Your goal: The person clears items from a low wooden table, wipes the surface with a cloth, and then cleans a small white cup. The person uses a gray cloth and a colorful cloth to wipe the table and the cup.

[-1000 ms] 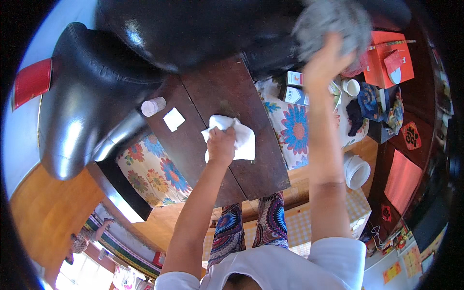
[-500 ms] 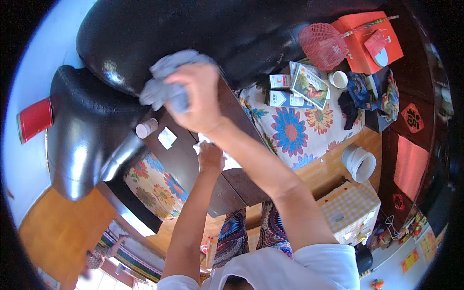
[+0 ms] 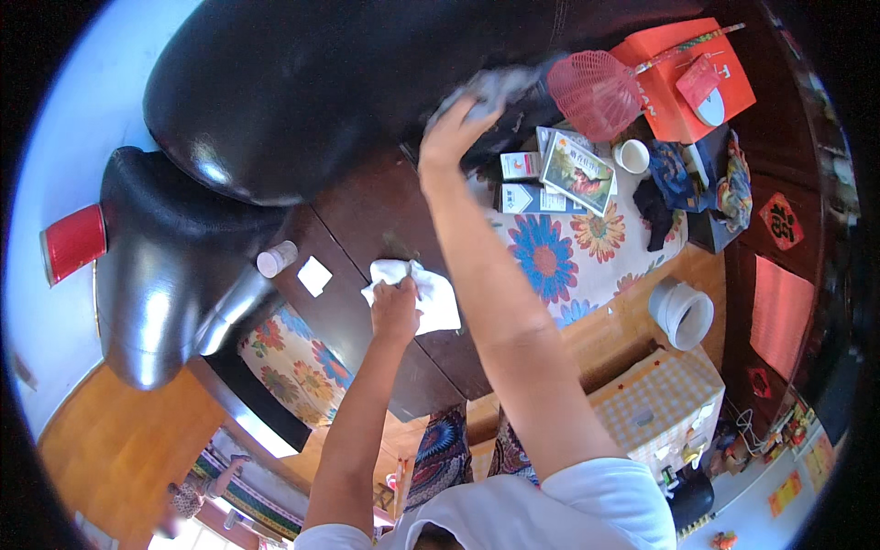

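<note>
My right hand (image 3: pixel 452 136) reaches toward the black leather sofa back at the far side. Its fingers grip a grey cloth (image 3: pixel 502 87), which is smeared by motion. My left hand (image 3: pixel 396 310) stays low over the dark brown wooden tabletop (image 3: pixel 371 215), closed on a crumpled white sheet (image 3: pixel 438 301) that could be tissue or thin cloth. Left of that hand lies a small white square of paper (image 3: pixel 314 276). Beside the paper is a small pale pink cylindrical container (image 3: pixel 276 259).
Right of the table, a flowered seat cover (image 3: pixel 550 252) carries books (image 3: pixel 579 171), boxes and a white cup (image 3: pixel 631 156). A pink woven fan-shaped swatter (image 3: pixel 596 92) leans by an orange box (image 3: pixel 692 78). A white bucket (image 3: pixel 680 313) stands on the floor. Another person (image 3: pixel 188 502) is at lower left.
My right hand has swept the grey cloth rightward and away, from above the table's left part to the sofa back. My left hand has barely moved; the white sheet beneath it shows more fully.
</note>
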